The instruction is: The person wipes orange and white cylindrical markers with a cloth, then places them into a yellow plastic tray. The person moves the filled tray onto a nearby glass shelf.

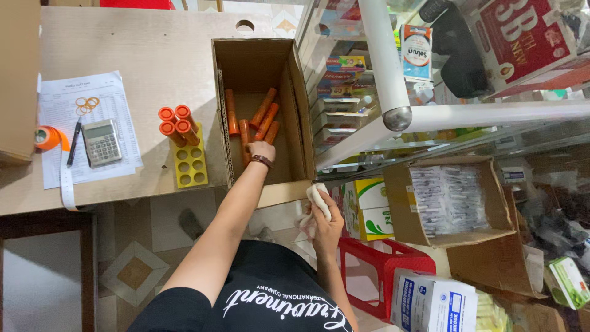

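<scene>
reaching left hand (260, 150) into box (297, 92), five orange tubes (264, 108)

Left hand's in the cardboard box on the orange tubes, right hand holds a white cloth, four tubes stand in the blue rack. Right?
Not quite: the head view shows the rack is yellow, not blue. The rest holds: left hand in the cardboard box on the orange tubes, right hand holding the white cloth, four standing tubes.

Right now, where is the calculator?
In the head view, the grey calculator lies on the printed paper at the left of the wooden table, between the black pen and the yellow rack of orange tubes.
</scene>
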The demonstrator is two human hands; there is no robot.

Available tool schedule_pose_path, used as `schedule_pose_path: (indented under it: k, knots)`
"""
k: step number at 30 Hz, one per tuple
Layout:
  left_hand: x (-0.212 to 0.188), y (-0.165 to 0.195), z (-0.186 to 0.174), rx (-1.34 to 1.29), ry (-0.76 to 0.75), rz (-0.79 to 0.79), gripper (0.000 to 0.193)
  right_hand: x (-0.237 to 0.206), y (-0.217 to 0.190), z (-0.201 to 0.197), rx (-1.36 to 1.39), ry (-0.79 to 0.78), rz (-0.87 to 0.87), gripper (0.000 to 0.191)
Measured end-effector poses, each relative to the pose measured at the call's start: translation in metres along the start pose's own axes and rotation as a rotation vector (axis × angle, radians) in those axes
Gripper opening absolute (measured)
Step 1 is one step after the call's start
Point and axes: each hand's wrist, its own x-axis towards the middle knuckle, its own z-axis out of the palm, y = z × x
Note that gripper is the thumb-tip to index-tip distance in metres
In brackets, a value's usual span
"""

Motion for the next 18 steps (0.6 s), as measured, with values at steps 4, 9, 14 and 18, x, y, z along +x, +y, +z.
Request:
schedule_pose_path:
  k: [4, 9, 14, 18]
  knots:
    - [0.004, 0.009, -0.012, -0.241, 0.326, -0.12, 0.042, 0.0, 0.002, 0.004, 0.017, -0.031, 0.008, 0.037]
    - [-0.031, -0.011, -0.042, -0.28, 0.449, 0.129, 0.028, 0.003, 0.0, 0.009, -0.006, -0.05, 0.007, 0.044]
    - [-0.105, -0.051, -0.088, -0.728, 0.654, 0.472, 0.03, 0.011, -0.01, 0.01, 0.015, -0.011, -0.023, 0.055]
    - [-0.146, -0.08, -0.102, -1.129, 0.665, 0.707, 0.036, 0.022, -0.026, 0.014, 0.044, -0.061, -0.053, 0.055]
